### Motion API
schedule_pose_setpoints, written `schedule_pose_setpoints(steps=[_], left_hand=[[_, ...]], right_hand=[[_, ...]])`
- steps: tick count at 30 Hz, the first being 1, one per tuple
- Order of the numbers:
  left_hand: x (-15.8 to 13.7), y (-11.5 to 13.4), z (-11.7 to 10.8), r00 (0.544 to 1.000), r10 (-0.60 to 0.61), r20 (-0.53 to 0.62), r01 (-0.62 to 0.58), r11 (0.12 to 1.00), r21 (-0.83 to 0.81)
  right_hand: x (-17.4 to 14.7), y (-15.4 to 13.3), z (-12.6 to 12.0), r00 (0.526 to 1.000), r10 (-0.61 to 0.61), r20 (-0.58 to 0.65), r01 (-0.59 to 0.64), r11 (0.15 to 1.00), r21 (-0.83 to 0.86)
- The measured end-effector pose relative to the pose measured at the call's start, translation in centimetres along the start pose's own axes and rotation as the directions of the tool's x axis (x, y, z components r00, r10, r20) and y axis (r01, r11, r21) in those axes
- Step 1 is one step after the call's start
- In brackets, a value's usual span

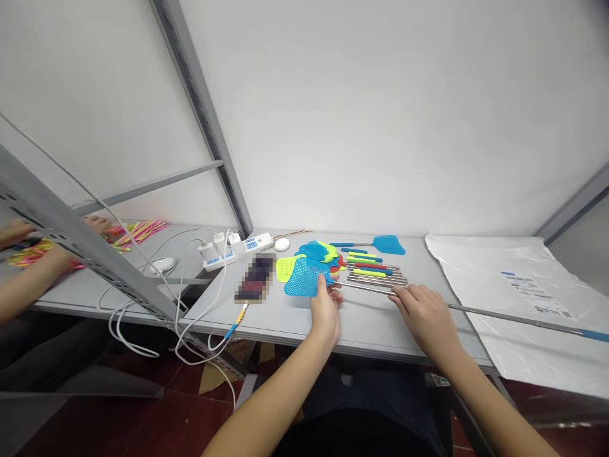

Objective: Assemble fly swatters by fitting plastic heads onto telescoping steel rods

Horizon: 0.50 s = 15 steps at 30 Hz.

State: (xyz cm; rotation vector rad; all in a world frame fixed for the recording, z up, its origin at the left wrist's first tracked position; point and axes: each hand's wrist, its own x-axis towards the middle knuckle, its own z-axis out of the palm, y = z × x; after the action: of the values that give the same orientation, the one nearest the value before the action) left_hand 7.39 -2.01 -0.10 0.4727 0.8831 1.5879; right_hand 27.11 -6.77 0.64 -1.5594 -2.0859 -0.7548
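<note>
A blue fly swatter (304, 277) with a long metal telescopic rod spans both hands, its rod drawn out far to the right and ending in a blue grip (594, 335). My left hand (326, 308) pinches it at the neck, just below the mesh head. Farther along, my right hand (425, 317) is closed around the rod. Behind them lies a pile of loose swatter heads (323, 252) in blue, yellow-green and red. Beside that pile are several metal rods with coloured grips (373, 270). Another blue fly swatter (387, 244) rests at the back.
A white plastic package (504, 273) with a label covers the right of the table. To the left lie a pixelated phone (255, 279), a power strip (219, 251) with plugs, a round white device (282, 244) and cables. Beyond the metal post, a co-worker's arms (42, 273) reach over colourful strands.
</note>
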Motion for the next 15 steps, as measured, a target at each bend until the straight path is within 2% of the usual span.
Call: schedule_pose_setpoints(steps=[3,7,10,15], left_hand=[[1.2,1.3,0.1,0.996,0.073,-0.06,-0.075,0.996,-0.037],[3.1,3.7,-0.8,0.976,0.165,-0.141,-0.176,0.981,-0.076],[3.9,4.3,-1.4,0.976,0.153,-0.153,-0.169,0.981,-0.093],[4.7,3.6,-2.2,0.977,0.13,-0.167,-0.145,0.986,-0.083]], right_hand=[[-0.4,1.2,-0.4,1.0,-0.012,0.026,0.011,1.0,0.022],[-1.2,3.0,-0.4,0.996,0.032,0.086,-0.037,0.997,0.065],[-1.4,3.1,-0.1,0.994,0.043,0.1,-0.05,0.997,0.064],[-1.2,1.8,0.1,0.998,-0.056,0.038,0.055,0.998,0.02]])
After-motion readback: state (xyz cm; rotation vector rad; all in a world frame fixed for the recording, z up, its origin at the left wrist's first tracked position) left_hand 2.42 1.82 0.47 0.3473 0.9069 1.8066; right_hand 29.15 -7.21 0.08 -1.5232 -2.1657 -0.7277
